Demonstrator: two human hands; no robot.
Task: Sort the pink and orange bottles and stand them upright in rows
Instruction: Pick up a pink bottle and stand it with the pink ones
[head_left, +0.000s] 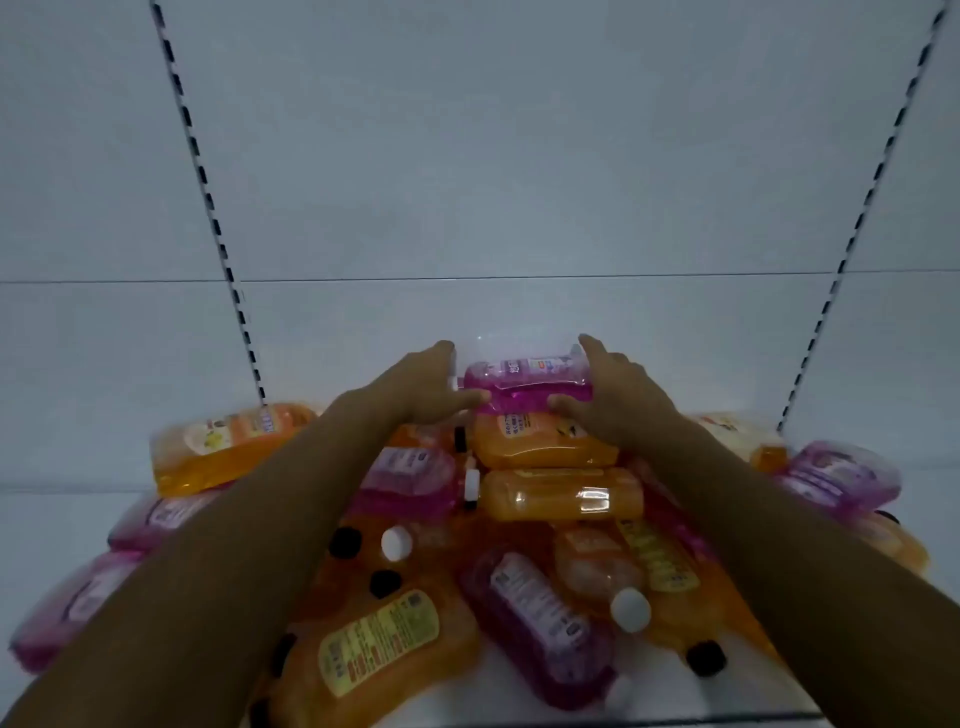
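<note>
both hands hold one pink bottle (524, 382) lying on its side at the far edge of the heap, toward 12 o'clock. the left hand (423, 392) grips its cap end, fingers over the top and thumb beneath; the right hand (615, 400) clamps its base end likewise. it rests on an orange bottle (543, 441). pink and orange bottles lie jumbled across the white shelf (78, 514).
</note>
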